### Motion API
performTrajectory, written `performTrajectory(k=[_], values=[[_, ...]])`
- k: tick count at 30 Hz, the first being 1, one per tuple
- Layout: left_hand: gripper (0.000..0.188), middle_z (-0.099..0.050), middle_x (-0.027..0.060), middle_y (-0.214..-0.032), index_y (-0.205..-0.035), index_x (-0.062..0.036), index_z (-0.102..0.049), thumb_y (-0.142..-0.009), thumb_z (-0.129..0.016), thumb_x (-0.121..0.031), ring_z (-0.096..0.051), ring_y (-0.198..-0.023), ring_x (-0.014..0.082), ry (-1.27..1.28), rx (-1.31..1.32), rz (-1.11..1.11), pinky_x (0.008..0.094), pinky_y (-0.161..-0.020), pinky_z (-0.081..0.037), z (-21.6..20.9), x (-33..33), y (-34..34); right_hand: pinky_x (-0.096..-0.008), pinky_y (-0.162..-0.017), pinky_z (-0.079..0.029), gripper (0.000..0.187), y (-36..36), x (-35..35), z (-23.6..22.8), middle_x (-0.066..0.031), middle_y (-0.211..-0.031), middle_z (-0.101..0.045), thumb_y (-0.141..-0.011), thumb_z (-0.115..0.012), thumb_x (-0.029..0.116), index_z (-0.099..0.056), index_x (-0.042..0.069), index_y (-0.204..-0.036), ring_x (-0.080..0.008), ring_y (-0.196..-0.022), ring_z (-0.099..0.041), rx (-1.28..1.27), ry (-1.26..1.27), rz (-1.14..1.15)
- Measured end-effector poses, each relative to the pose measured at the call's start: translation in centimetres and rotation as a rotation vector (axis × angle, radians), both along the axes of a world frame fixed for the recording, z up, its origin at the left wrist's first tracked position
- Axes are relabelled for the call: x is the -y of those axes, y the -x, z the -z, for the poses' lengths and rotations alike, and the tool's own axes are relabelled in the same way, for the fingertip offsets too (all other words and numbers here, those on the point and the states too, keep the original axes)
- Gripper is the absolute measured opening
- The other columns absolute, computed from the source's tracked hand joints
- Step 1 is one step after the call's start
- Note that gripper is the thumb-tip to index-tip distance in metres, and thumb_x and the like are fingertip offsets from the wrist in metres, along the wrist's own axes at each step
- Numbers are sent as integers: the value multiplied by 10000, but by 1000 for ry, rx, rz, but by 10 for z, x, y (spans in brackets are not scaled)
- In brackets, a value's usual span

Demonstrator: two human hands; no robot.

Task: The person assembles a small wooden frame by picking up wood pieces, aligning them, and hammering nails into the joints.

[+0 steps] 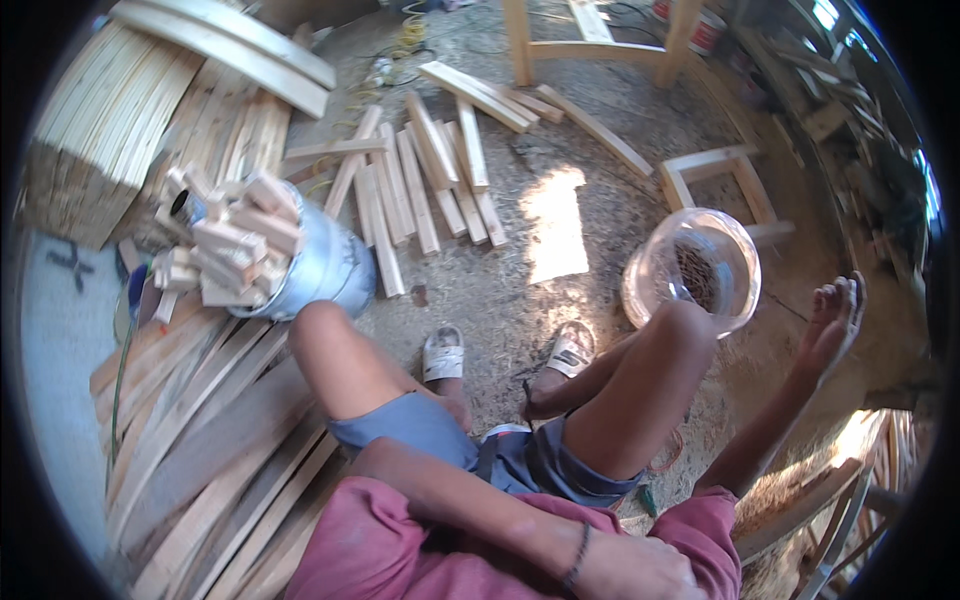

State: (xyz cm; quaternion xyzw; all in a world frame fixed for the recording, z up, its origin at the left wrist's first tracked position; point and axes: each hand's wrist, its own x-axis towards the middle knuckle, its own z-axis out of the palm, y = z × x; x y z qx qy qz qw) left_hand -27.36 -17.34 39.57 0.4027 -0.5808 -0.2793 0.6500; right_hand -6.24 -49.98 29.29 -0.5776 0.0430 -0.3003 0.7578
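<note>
My left arm crosses my body, and my left hand (645,572) lies against the right side of my red shirt (690,545), by the sleeve. A dark bracelet (577,555) circles that wrist. The left fingers are mostly hidden, so I cannot see whether they grip the cloth. Out to the right, my right hand (833,322) is raised in the air with its fingers stretched upward and nothing in it. The nearest thing to it is a clear plastic tub (745,275) with small brown pieces (693,275) inside, standing beyond my right knee.
Left of my legs, a blue bucket (335,265) overflows with wood offcuts (240,240). Long planks (215,420) lie beside me. Loose wood strips (420,190) cover the floor ahead. A wooden frame (715,160) lies behind the tub; stacked boards (100,130) fill the far left.
</note>
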Motion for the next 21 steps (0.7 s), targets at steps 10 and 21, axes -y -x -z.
performTrajectory(k=[10, 21], values=[[217, -638, 202, -809, -874, -28, -643, -972, -580, -210, -629, -772, 395, -55, 9, -194, 465, -688, -467, -6, -63, 33, -264, -725, -509, 384, 9, -282, -86, -68, -998, -614, -957, -610, 143, -536, -6, -1303, -123, -800, -596, -43, 397, -440], [225, -654, 216, -804, -850, -23, -631, -962, -554, -203, -636, -752, 416, -9, -22, -544, 484, -669, -461, -28, -73, 25, -460, -933, -521, 590, 19, -380, 123, -204, -1151, -697, -893, -702, 404, -535, 103, -1373, -372, -1101, -658, -329, 1758, -1514]])
